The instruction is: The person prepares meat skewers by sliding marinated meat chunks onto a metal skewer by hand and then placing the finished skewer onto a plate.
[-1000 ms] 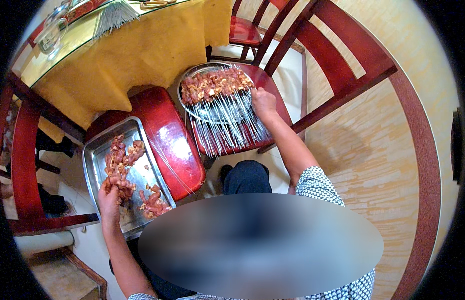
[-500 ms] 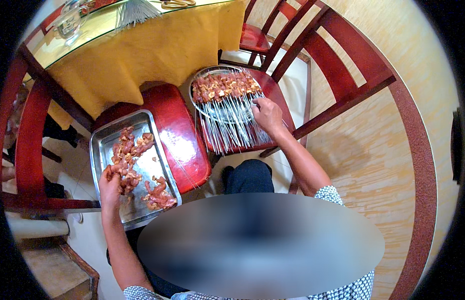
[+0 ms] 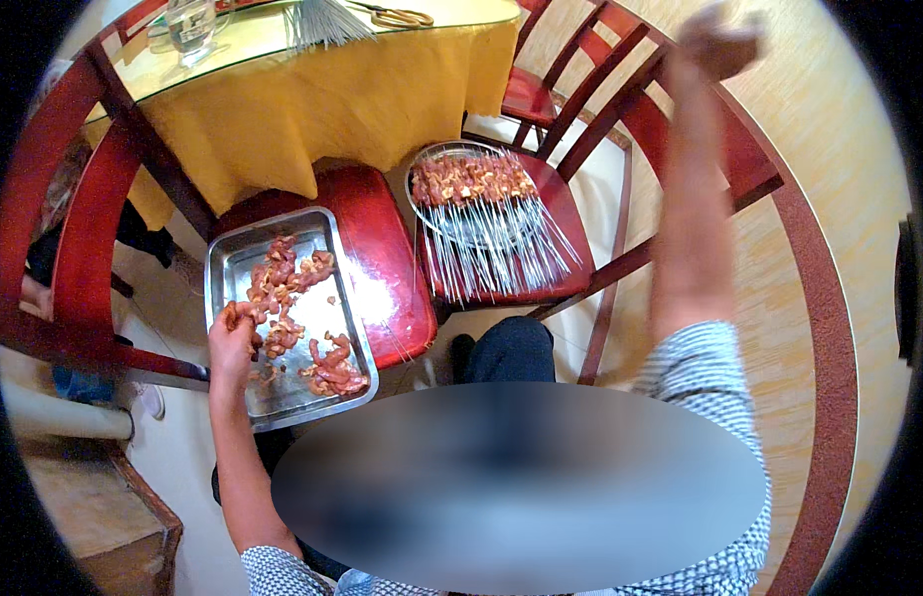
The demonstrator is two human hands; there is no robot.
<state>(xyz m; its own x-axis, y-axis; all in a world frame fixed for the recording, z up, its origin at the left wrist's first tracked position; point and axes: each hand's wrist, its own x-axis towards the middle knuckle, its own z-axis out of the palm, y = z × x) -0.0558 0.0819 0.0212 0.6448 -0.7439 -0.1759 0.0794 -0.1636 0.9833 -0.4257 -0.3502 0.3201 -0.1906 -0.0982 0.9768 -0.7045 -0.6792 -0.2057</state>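
My left hand [image 3: 231,341] is at the left side of a rectangular metal tray [image 3: 360,343], its fingers closed on a piece of raw meat [image 3: 233,316]. More raw meat pieces [image 3: 332,370] lie in loose heaps in the tray. My right hand [image 3: 721,48] is raised high at the far right, over a chair back; motion smears its fingers. Below and left of that arm, a round metal plate [image 3: 412,194] bears a row of meat skewers [image 3: 471,181], their bare metal ends pointing toward me.
The tray and plate rest on two red chair seats [image 3: 387,260]. Behind them stands a table with a yellow cloth [image 3: 253,134], bearing a bundle of thin metal sticks [image 3: 322,22], scissors [image 3: 402,17] and a glass pitcher [image 3: 191,35]. A wooden step [image 3: 114,526] is at lower left.
My right hand has left the skewers on the plate and swung up to the far right. My left hand stays at the tray. The whole view has shifted slightly.
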